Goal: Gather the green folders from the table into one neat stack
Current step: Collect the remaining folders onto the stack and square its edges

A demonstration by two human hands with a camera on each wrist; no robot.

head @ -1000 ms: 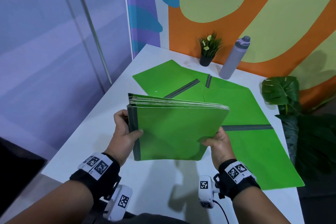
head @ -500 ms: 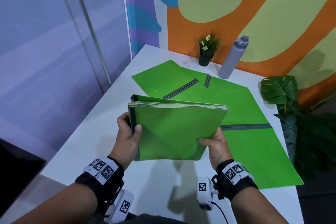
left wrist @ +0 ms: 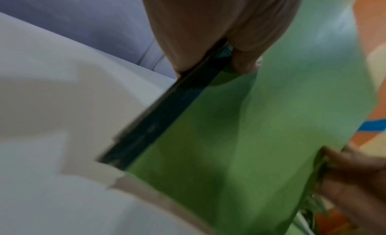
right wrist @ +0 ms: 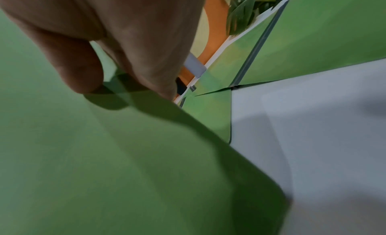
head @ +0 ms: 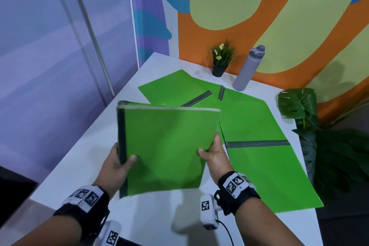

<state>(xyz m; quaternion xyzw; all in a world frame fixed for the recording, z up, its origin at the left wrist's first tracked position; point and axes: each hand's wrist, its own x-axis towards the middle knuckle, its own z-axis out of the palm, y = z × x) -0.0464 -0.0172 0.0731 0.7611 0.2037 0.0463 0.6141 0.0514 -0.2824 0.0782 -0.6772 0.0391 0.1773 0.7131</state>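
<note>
Both hands gripped the stack above the table, the left hand clamped on its dark spine, the right hand pinching the opposite edge, with open folders lying beyond.

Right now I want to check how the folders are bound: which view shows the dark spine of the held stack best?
The head view: the dark spine runs unblurred down the held stack's left edge, gripped by the left hand. The left wrist view shows the spine close but blurred; the right wrist view shows only green cover.
</note>
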